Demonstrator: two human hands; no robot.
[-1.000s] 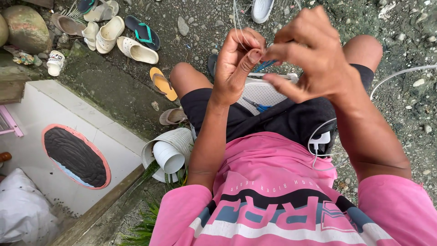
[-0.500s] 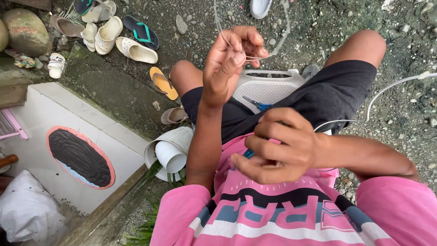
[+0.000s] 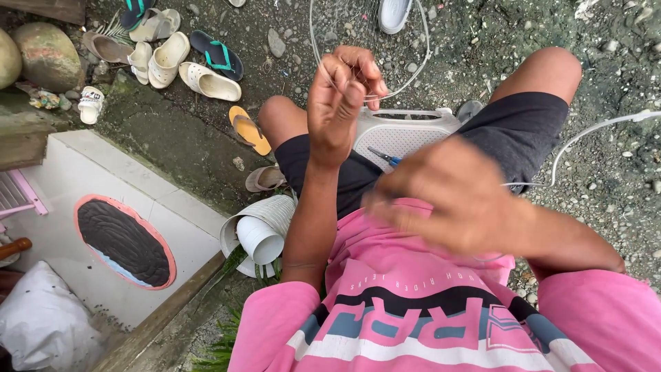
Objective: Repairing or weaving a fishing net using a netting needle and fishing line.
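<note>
1. The thing in hand is a thin clear line [image 3: 406, 83], most likely fishing nylon, looping through the upper middle of the frame and coming down to the left hand [image 3: 341, 103]
2. That left hand is raised in the upper middle, its fingers curled shut and pinching the line at the fingertips [image 3: 365, 76]
3. The right hand [image 3: 454, 196] sits lower, right of centre, close over the pink shirt [image 3: 413, 324]; it is blurred, the fingers look bent inward, but I cannot tell whether it holds the line or anything else
4. Handling, as I judge it: the line looks very light, springy rather than limp (it keeps a round loop in the air), smooth and slippery, and hard to see against the gravel; a fingertip pinch seems the place to take it, near where the loop closes, since a loose grasp would likely let it slide
5. Below the raised hand a white perforated basket [image 3: 406, 134] rests across the lap between the knees, with a small blue-handled tool [image 3: 384, 157] lying on it
6. A white cord [image 3: 592, 131] runs in from the right edge toward the dark shorts [image 3: 523, 124], close enough to tangle with the loop
7. Upper left of the frame holds sandals and slippers [image 3: 200, 79] scattered on gravel, well apart from the hands
8. Lower left shows a white tiled slab with a dark oval opening [image 3: 124, 241], and just right of it stacked white buckets [image 3: 260, 234] on their side
</note>
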